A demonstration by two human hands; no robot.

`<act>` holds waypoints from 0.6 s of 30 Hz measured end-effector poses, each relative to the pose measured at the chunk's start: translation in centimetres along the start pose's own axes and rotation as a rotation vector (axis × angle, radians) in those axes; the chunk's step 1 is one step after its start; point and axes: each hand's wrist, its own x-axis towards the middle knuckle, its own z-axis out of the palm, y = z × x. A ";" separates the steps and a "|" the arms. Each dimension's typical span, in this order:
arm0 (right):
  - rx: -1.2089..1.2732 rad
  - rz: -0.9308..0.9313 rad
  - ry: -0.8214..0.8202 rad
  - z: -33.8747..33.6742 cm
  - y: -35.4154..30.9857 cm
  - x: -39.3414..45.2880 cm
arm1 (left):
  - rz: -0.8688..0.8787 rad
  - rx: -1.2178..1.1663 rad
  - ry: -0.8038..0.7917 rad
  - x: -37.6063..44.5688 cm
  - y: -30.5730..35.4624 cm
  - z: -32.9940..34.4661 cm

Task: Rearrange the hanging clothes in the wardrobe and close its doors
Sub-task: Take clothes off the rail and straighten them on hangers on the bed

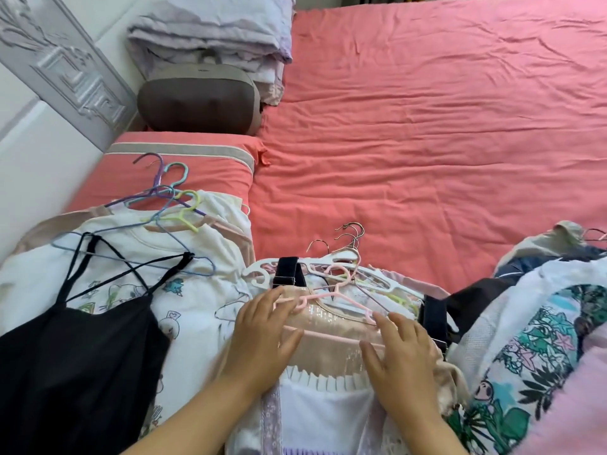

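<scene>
Both hands lie spread, fingers straight and a little apart, flat on the top garment of the middle pile, gripping nothing: the left hand (262, 333) presses the left shoulder of the beige sequinned dress (328, 346) and the right hand (399, 353) its right shoulder. Between them runs the pink hanger (331, 298), its long axis lying left to right across the pile, roughly parallel to the near edge of the bed (427, 126), with its hook pointing away from the person toward the middle of the bed. The left fingertips (279, 292) touch the hanger's left arm; the right fingers (399, 318) rest just beside its right end, so both hands are about equally near it, and the hook lies beyond them. A lift would probably call for one hand to reach forward past the neckline to the hook. Under this dress lie other garments on white and pink hangers, their metal hooks (351, 231) fanned together just past the pink one, so a snag looks possible. To the left, near the pillow (210, 172), sits another pile topped by a black strappy dress (82, 339); to the right, at the bed's near right corner, a printed garment (532, 349). No wardrobe shows here, so the hanging and door-closing seem not yet done.
</scene>
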 end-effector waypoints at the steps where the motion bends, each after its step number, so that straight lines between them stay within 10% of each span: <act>1: 0.007 0.008 -0.010 0.0 -0.1 -0.6 | -0.011 -0.026 0.025 -0.8 0.4 -0.6; 5: -0.008 0.069 -0.178 -0.3 -0.7 -2.2 | -0.108 -0.016 -0.032 -3.8 1.8 -1.6; 10: 0.019 0.083 -0.375 -0.6 -0.1 -2.1 | -0.294 0.010 -0.482 -5.3 2.1 -0.9; 18: 0.240 0.015 -0.230 -5.2 -1.2 -5.2 | -0.230 -0.158 -0.356 -5.8 4.6 -6.2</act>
